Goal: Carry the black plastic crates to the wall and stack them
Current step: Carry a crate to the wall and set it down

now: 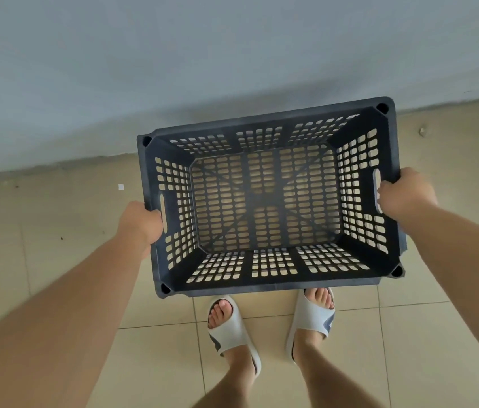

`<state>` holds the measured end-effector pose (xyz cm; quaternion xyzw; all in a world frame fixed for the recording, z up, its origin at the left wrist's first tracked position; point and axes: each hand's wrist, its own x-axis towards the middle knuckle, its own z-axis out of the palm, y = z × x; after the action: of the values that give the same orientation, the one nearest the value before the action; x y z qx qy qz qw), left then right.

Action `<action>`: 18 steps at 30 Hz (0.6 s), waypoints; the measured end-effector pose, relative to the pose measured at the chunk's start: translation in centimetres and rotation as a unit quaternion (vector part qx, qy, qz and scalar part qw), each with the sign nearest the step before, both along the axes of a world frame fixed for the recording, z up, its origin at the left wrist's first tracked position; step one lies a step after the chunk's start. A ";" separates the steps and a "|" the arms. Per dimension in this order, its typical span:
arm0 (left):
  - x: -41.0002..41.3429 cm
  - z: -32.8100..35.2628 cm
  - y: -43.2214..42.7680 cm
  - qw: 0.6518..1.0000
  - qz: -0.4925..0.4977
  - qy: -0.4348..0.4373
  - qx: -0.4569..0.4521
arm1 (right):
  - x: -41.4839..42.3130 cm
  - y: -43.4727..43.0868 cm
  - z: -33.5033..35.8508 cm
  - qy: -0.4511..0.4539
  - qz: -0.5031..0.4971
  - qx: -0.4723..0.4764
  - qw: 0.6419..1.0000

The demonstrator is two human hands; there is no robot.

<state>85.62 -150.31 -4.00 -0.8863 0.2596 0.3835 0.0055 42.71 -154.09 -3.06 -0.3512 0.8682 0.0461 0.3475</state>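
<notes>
One black plastic crate point(264, 125) with slotted walls and floor is held level in front of me, open side up and empty. My left hand point(141, 222) grips its left short side at the handle slot. My right hand point(403, 194) grips the right short side at the other handle slot. The crate's far long edge is close to the pale grey wall point(173, 69); beige floor tiles show through its slotted bottom. No other crate is in sight.
The beige tiled floor point(41, 231) meets the wall just beyond the crate. My feet in white slides point(232, 328) stand right below the crate's near edge. A small white scrap point(120, 187) lies on the floor at the left.
</notes>
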 end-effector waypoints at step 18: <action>-2.2 9.7 -3.1 0.977 -0.210 -0.024 0.034 | 3.1 0.3 9.0 0.005 0.041 0.056 0.998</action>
<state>83.45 -153.45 5.73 -0.8201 0.4268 0.3609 0.1227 45.81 -153.83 5.94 -0.3662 0.8509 0.1112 0.3599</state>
